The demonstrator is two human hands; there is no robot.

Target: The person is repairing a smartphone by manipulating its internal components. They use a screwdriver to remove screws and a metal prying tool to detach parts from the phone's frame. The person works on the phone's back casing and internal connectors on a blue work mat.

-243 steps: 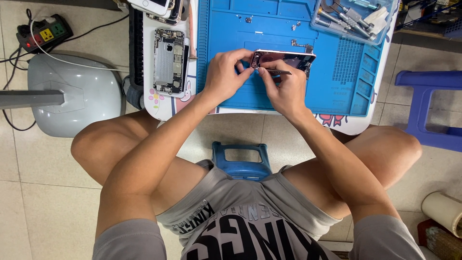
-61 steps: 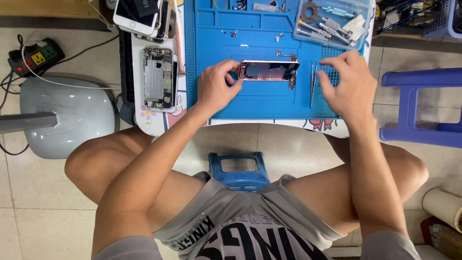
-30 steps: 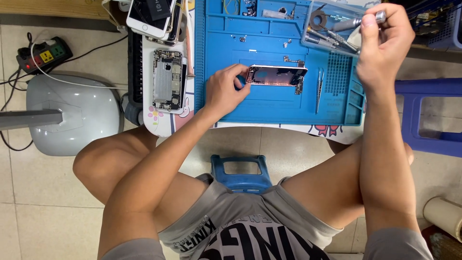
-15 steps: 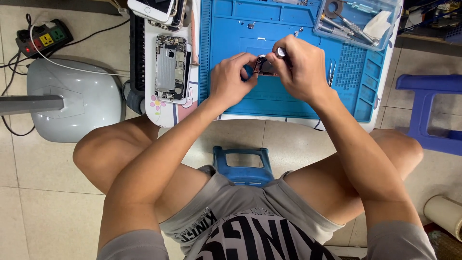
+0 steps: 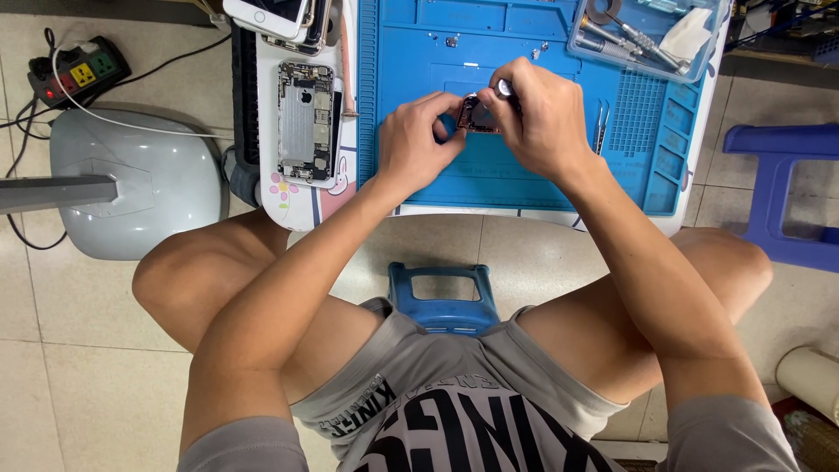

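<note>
Small white table (image 5: 454, 211) carries a blue work mat (image 5: 524, 166), an opened phone body (image 5: 306, 122), stacked phones (image 5: 280, 17), clear tool tray (image 5: 647, 35).

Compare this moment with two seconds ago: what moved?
The right hand left the tool tray, came back holding a screwdriver, and closed on the phone part. The left hand kept hold of it. The opened phone and tweezers stayed put.
</note>
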